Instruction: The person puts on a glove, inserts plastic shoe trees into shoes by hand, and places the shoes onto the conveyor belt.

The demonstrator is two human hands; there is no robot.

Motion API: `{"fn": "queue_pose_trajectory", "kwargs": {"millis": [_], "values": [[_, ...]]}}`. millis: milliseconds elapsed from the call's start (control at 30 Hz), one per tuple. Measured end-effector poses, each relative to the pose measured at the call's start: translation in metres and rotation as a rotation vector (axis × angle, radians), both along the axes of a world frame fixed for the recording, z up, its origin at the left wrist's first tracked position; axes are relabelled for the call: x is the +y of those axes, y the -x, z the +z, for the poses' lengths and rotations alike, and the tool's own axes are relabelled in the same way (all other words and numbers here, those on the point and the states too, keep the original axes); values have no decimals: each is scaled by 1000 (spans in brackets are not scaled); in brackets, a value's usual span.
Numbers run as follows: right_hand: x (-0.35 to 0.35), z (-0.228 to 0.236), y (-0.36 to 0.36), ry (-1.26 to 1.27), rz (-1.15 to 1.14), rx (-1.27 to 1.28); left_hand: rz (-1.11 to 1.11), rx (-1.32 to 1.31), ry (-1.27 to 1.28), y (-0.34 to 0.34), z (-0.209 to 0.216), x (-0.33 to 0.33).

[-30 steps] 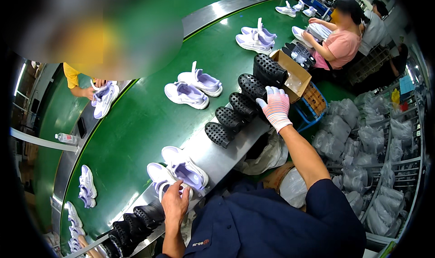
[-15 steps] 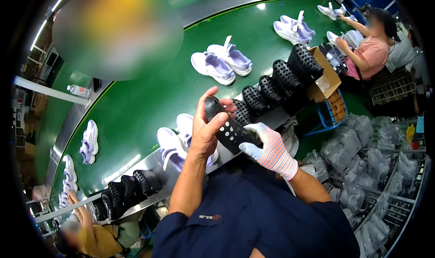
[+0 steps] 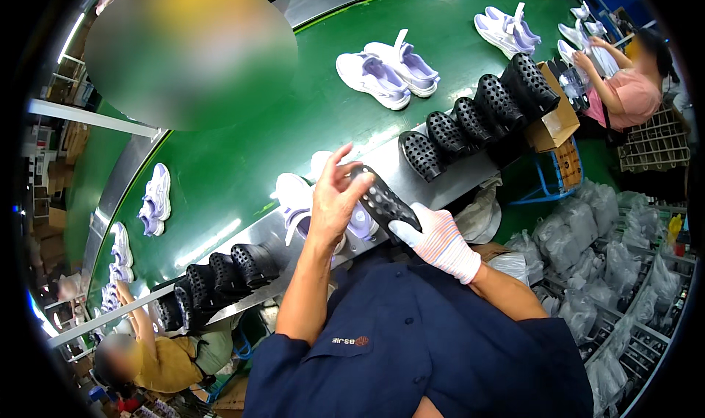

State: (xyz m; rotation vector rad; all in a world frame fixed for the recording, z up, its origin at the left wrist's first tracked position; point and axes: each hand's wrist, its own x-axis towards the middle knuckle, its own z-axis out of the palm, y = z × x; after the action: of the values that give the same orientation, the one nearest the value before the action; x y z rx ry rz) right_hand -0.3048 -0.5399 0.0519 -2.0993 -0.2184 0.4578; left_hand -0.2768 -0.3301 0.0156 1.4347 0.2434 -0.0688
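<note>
Both my hands are on a black plastic shoe form point(image 3: 387, 201) dotted with holes, tilted in front of my chest. My right hand point(image 3: 440, 243), in a striped knit glove, grips its lower end with the thumb across the top. My bare left hand point(image 3: 336, 201) is at the upper end, thumb on the form and fingers curved loosely behind it. Partly hidden behind my left hand, a pair of white and lilac shoes point(image 3: 294, 197) rests at the belt's near edge.
More white shoes point(image 3: 389, 73) stand along the green conveyor belt point(image 3: 242, 153). Black forms line the metal ledge at right point(image 3: 470, 120) and left point(image 3: 220, 275). Bagged goods point(image 3: 565, 234) fill racks at lower right. Co-workers sit at right point(image 3: 628, 98) and lower left point(image 3: 165, 359).
The shoe form has turned in my hands, showing a different face with more holes. My left fingers have loosened around its upper end. The view has shifted, so the belt and shoes appear displaced.
</note>
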Motion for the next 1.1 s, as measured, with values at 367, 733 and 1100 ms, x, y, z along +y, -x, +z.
{"fn": "queue_pose_trajectory", "kwargs": {"millis": [367,733,1100], "values": [[33,-55,-17,571,475,301,-266,-79,-1079,-9,-105,61],[25,-52,-41,422,427,354,-368,-111,-1032,-28,-112,60],[65,-60,-43,726,291,143,-546,-113,-797,-34,-119,54]]}}
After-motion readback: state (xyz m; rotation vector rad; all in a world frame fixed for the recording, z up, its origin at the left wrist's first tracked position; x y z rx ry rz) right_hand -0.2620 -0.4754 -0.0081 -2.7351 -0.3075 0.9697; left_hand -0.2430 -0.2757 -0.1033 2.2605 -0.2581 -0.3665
